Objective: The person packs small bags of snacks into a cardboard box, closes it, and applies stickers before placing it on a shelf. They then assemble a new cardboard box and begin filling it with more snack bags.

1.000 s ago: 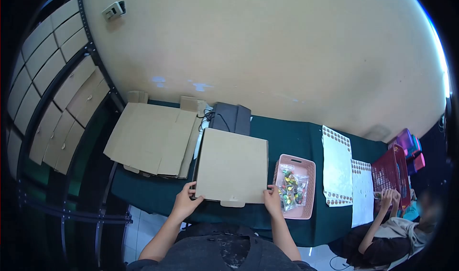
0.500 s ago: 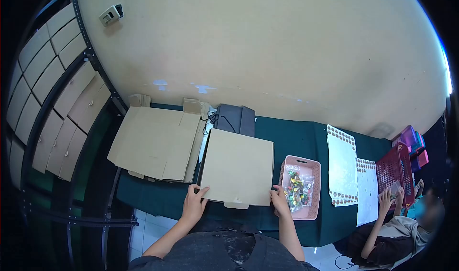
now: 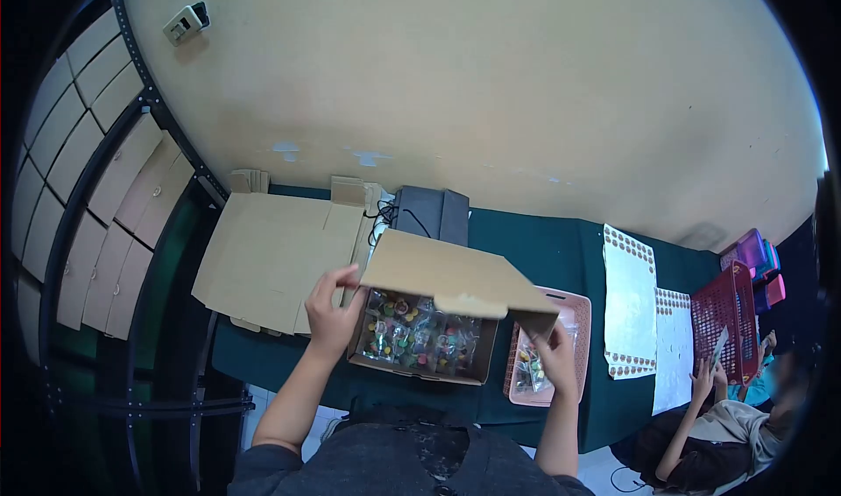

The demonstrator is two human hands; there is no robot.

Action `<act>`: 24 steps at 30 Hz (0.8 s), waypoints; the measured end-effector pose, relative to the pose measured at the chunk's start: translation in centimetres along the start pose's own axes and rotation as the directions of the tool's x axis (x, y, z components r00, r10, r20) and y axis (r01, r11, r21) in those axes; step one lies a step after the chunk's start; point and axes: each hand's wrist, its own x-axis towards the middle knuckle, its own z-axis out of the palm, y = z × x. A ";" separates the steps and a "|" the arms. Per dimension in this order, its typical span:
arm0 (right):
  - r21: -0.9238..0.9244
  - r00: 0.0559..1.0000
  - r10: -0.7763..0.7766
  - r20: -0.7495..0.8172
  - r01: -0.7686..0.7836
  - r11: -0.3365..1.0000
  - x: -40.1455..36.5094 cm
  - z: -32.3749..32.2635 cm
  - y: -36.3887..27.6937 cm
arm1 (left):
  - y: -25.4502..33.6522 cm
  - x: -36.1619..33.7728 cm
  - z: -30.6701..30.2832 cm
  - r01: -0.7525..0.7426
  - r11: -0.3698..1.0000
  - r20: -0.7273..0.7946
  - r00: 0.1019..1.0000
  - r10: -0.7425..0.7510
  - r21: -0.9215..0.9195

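A brown cardboard box (image 3: pixel 420 376) lies in front of me with its lid (image 3: pixel 447 264) raised at the front. Inside show several clear plastic packets (image 3: pixel 416 338) of small colourful pieces. My left hand (image 3: pixel 331 316) pinches the lid's left front corner between thumb and fingers. At the right, my right hand (image 3: pixel 558 360) grips the lid's side flap, over a pink basket (image 3: pixel 530 399). The basket holds clear packets (image 3: pixel 528 369) of similar pieces, partly hidden by the lid and my right hand.
Flat cardboard (image 3: pixel 272 255) is stacked at the left, near a dark grey case (image 3: pixel 434 214) with black cables. Sticker sheets (image 3: pixel 631 303) and a red basket (image 3: pixel 725 321) stand at the right. A person (image 3: pixel 727 435) there handles a small packet. Boxes fill a rack (image 3: pixel 123 233).
The box lid has swung up from shut to partly open, showing the packets inside. Both my hands have risen with it, the right one moving outward over the pink basket.
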 end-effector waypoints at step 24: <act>-0.253 0.868 -0.326 -0.375 0.242 0.937 24.7 2.1 4.9 | -13.4 4.6 9.1 0.147 0.973 0.189 0.965 -0.180 0.177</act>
